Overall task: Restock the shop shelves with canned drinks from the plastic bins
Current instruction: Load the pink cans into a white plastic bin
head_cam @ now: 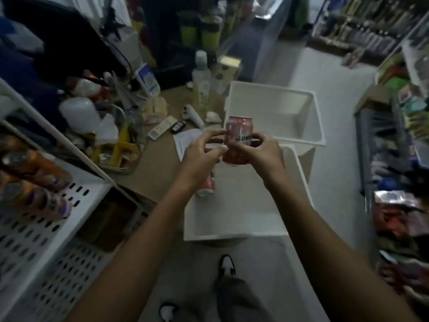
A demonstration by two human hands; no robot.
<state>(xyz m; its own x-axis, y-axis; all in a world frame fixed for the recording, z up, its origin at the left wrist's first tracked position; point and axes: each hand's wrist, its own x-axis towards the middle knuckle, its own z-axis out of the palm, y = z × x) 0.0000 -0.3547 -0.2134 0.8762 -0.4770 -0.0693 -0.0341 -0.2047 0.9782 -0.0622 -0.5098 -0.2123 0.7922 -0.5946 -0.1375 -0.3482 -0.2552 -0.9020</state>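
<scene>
Pink can (236, 140) stands upright, left hand (202, 152) and right hand (264, 154) both gripping it, right above the near bin (232, 235). The shelf (58, 205) sits off left, so I'd say the left hand's closer.

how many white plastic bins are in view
2: the far bin past the held can, looking empty; the near bin below it, with a red can lying inside.

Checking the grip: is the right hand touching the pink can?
Touching. In the head view the right hand curls its fingers round the pink can; the left hand pinches the other side.
</scene>
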